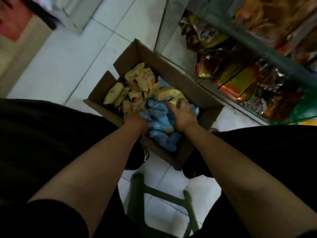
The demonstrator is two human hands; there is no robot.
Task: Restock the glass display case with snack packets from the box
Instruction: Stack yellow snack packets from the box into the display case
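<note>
An open cardboard box (pixel 185 83) sits on the floor between my knees. It holds several yellow snack packets (pixel 137 83) at the far side and several blue snack packets (pixel 161 127) at the near side. My left hand (pixel 135 121) reaches into the box at the left edge of the blue pile, its fingers buried among the packets. My right hand (pixel 183 115) lies on the blue packets with its fingers over a yellow packet (pixel 171 95). The glass display case (pixel 257 66) stands to the right, filled with snack bags.
White floor tiles (pixel 68 66) surround the box. A green stool frame (pixel 163 196) is below me between my legs. Cartons and a red pack (pixel 15 23) stand at the far left. The case's lower metal edge (pixel 214 90) runs close beside the box.
</note>
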